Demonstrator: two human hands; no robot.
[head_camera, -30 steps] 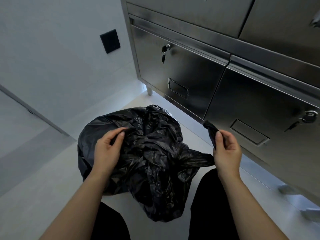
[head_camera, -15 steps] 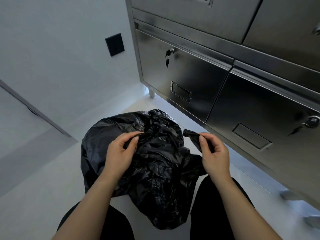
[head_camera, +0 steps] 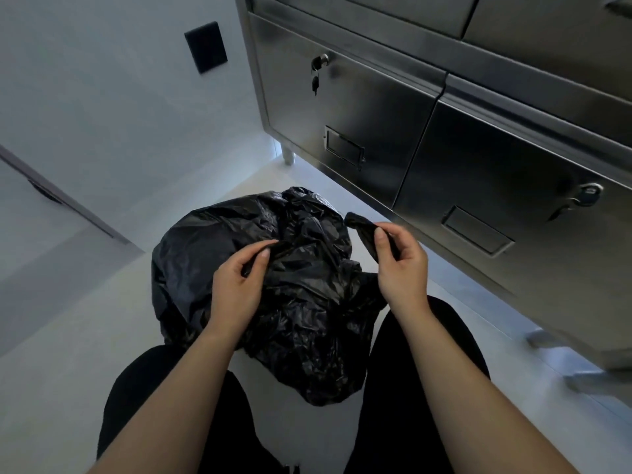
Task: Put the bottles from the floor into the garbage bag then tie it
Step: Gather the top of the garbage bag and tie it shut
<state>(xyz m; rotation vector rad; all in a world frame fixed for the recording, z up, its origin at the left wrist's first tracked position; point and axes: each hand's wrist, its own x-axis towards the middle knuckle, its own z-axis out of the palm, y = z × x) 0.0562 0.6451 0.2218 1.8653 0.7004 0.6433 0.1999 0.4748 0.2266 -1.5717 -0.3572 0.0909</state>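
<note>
On the floor, between the knees: black garbage bag, bulging and crumpled, its mouth drawn in rather than gaping.
Left hand: thumb and fingers closed in a pinch on a fold of plastic at the bag's top.
Right hand: fingers curled round a twisted ear of the bag's rim, raised just beside the bag's far right edge.
Bottles: none visible on the floor. The bag's fullness suggests they are already inside, though its contents are hidden.
Progress: loading appears complete. Tying is in hand, with two portions of the rim held apart and no knot visible yet.
Remaining: by this reading, cross the two held portions, pass one under the other, and draw tight.
Surroundings: steel cabinet just behind the bag, a key hanging in its lock. A dark wall plate sits on the pale wall to the left.
</note>
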